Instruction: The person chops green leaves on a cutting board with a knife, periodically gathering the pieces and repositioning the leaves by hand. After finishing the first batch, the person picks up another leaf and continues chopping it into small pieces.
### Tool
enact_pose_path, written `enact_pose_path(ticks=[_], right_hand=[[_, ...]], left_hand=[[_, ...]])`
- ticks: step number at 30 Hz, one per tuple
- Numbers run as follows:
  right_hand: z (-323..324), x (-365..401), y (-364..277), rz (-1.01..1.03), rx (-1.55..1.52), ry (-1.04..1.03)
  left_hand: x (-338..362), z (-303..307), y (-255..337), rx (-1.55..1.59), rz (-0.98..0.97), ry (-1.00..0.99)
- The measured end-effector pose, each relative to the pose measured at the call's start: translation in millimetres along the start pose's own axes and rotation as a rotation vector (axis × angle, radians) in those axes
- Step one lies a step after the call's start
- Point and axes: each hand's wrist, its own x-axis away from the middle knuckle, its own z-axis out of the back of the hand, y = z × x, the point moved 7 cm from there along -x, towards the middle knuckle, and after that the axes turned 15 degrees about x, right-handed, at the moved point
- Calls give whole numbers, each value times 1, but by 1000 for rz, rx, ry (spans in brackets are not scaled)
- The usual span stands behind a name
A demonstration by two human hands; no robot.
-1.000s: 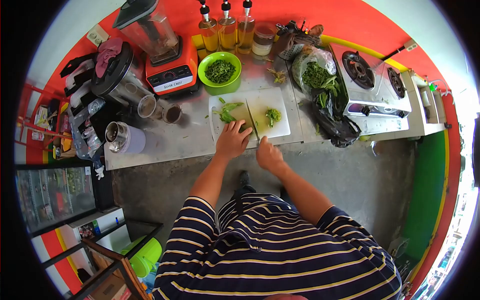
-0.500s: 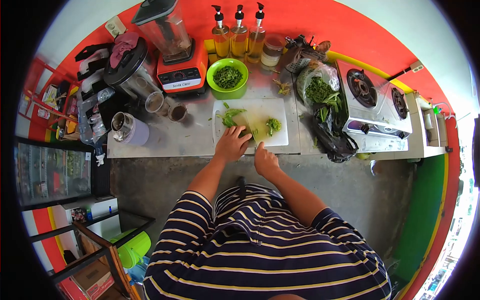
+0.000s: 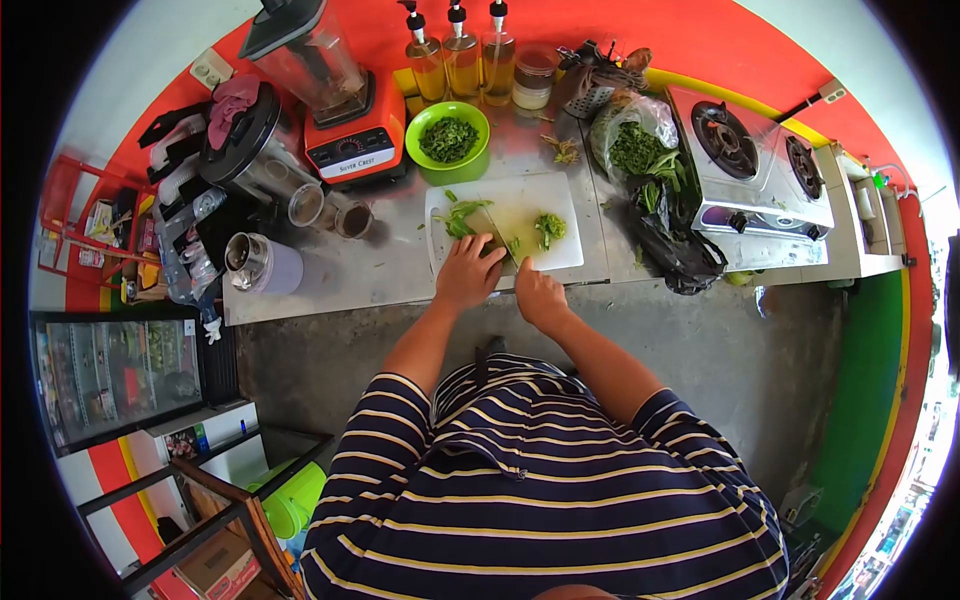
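Long green leafy stems (image 3: pixel 461 213) extend far-left from the left hand (image 3: pixel 470 273) clasping them, the right hand's (image 3: pixel 541 298) fingers gripping a thin metal knife (image 3: pixel 502 238) just right.

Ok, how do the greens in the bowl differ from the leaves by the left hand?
The greens in the bowl are in small pieces; the leaves by the left hand are longer. The greens look darker, the leaves brighter. The greens are heaped, while the leaves lie loosely on the board. Both are green and leafy.
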Motion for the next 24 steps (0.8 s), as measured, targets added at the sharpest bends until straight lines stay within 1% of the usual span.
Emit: enact_pose_path(ticks=[3, 4, 6, 9, 12, 14, 17, 20, 24], right_hand=[[13, -5, 0, 8, 42, 26], [13, -5, 1, -4, 30, 1], [9, 1, -1, -13, 19, -34], [3, 13, -4, -36, 18, -8], [-3, 13, -4, -92, -22, -4], [-5, 10, -1, -108, -107, 4], [-4, 10, 9, -116, -165, 10], [-13, 8, 34, -160, -204, 34], [1, 10, 63, -212, -114, 93]], left_hand=[[-2, 0, 0, -8, -4, 2], [-1, -1, -2, -8, 6, 7], [-1, -2, -3, -4, -6, 10], [1, -2, -1, 2, -16, 4], [-2, 1, -1, 1, -29, -3], [-2, -2, 1, 4, -42, -6], [-2, -1, 1, 25, -54, 13], [-1, -3, 2, -9, -45, 13], [0, -4, 4, -32, -41, 4]])
